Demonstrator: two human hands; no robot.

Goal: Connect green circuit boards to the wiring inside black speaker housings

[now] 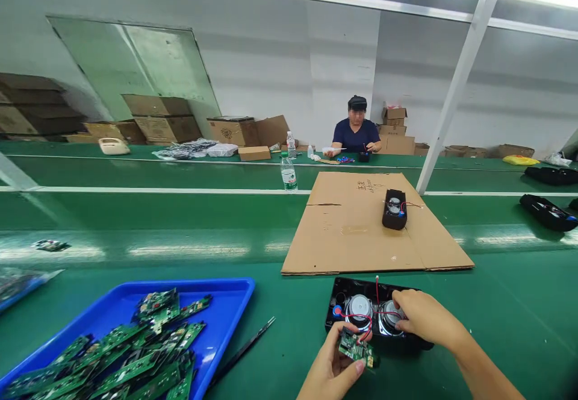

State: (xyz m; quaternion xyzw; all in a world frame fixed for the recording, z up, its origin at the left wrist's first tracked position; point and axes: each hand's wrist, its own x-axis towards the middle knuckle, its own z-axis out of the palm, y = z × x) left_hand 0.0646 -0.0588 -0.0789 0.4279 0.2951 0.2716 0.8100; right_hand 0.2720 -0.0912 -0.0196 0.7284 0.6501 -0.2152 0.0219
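Observation:
In the head view, my left hand (332, 364) pinches a green circuit board (356, 347) between thumb and fingers, over the near edge of a black speaker housing (336, 294). Two round silver speaker drivers (360, 308) sit inside the housing, and thin red wires run across them towards the board. My right hand (418, 311) reaches over the right-hand driver, fingers bent together at a red wire there; whether they grip the wire is hard to see. A blue round part (337, 311) with a red wire lies at the housing's left end.
A blue tray (226, 294) heaped with circuit boards (135, 352) stands at left, with black tweezers (246, 347) beside it. Ahead, a cardboard sheet (343, 243) carries another speaker housing (394, 210). A water bottle (288, 174) stands behind. A co-worker (356, 132) sits across the bench.

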